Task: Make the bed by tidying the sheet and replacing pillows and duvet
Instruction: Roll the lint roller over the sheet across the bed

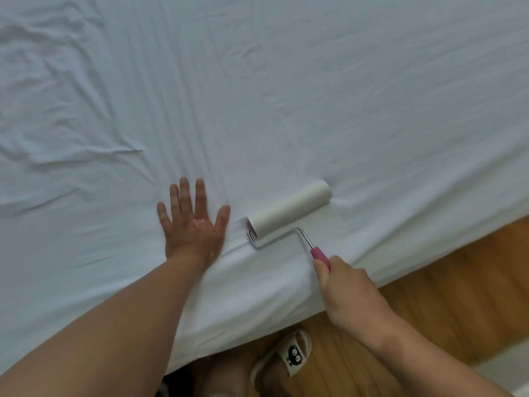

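Note:
A white sheet (257, 81) covers the bed and fills most of the head view, creased at the left and smoother at the right. My left hand (193, 224) lies flat on the sheet near the bed's front edge, fingers spread and straight. My right hand (347, 293) grips the pink handle of a lint roller (289, 210). The roller's white drum rests on the sheet just to the right of my left hand. No pillows or duvet are in view.
Wooden floor (443, 282) shows along the lower right beside the bed's edge. A foot in a white slipper (289, 356) with a black cartoon figure stands on the floor by the bed.

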{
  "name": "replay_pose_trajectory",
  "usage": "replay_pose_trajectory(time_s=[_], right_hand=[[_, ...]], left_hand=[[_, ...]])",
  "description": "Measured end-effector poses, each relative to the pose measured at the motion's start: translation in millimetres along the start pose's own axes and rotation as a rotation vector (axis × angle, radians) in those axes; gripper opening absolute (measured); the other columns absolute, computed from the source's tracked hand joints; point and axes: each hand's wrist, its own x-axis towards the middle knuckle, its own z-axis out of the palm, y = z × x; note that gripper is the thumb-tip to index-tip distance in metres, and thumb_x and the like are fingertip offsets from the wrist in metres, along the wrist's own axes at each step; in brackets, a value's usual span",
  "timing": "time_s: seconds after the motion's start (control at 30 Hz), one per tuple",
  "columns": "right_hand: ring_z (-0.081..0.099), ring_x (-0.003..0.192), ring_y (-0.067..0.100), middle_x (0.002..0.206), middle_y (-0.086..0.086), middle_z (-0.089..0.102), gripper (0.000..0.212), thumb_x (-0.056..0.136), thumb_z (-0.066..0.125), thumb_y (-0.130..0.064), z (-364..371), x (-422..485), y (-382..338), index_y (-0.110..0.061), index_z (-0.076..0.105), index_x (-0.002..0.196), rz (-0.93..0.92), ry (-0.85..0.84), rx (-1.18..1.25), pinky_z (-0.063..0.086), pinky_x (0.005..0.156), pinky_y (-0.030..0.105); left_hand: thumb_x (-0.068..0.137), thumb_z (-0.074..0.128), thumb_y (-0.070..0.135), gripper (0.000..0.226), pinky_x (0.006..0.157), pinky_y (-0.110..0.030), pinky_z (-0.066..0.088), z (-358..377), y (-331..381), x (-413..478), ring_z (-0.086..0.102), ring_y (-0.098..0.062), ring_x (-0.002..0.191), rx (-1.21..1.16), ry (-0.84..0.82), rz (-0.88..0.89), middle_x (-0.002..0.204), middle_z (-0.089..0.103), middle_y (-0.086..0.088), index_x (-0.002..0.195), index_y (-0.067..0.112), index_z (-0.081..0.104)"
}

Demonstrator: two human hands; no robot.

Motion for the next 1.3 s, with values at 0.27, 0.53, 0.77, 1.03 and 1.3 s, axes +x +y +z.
replay_pose_trajectory(time_s=[0.27,0.53,0.77,1.03,1.3], right_hand=[[0.05,0.083,0.027,0.093,0.005,0.053,0.045,0.103,0.026,-0.057,-16.7,56.6,-50.9,-0.018,0.048,0.102,-0.057,0.029,0.171,0.043,0.075,0.036],[0.06,0.074,0.027,0.078,0.0,0.057,0.048,0.093,0.013,-0.068,19.6,-59.9,69.9,-0.031,0.043,0.101,0.116,-0.067,0.007,0.053,0.074,0.044],[0.049,0.072,0.024,0.08,-0.001,0.049,0.046,0.102,0.021,-0.061,-2.6,10.8,10.1,-0.023,0.047,0.105,-0.103,0.089,0.135,0.043,0.066,0.038],[0.056,0.054,0.009,0.07,-0.004,0.061,0.039,0.098,0.024,-0.062,-28.0,-76.7,89.6,-0.029,0.043,0.091,0.094,-0.038,0.138,0.037,0.046,0.024],[0.059,0.073,0.017,0.085,0.003,0.064,0.048,0.096,0.021,-0.067,-65.3,35.5,64.4,-0.03,0.052,0.094,0.128,0.046,0.213,0.049,0.067,0.037]], left_hand=[[0.093,-0.002,0.073,0.079,0.122,-0.053,-0.012,4.9,2.1,9.6,-0.027,-0.02,0.151,0.048,-0.022,-0.022,0.165,-0.027,0.001,0.155,0.03,-0.025],[0.094,0.0,0.072,0.08,0.122,-0.054,-0.011,3.5,3.5,6.8,-0.021,-0.021,0.153,0.06,-0.003,-0.026,0.167,-0.02,-0.001,0.157,0.029,-0.02],[0.097,0.015,0.069,0.076,0.124,-0.052,-0.005,0.7,5.8,-1.9,-0.006,-0.019,0.155,0.022,0.089,-0.068,0.169,-0.001,0.0,0.16,0.029,0.0],[0.098,0.014,0.069,0.079,0.122,-0.057,-0.007,-14.3,21.3,3.0,-0.009,-0.018,0.155,-0.01,0.018,-0.108,0.169,-0.004,0.0,0.161,0.025,0.001],[0.096,0.007,0.071,0.074,0.121,-0.059,-0.008,-57.4,75.3,129.2,-0.018,-0.019,0.154,-0.001,-0.013,0.026,0.168,-0.017,0.006,0.16,0.036,-0.007]])
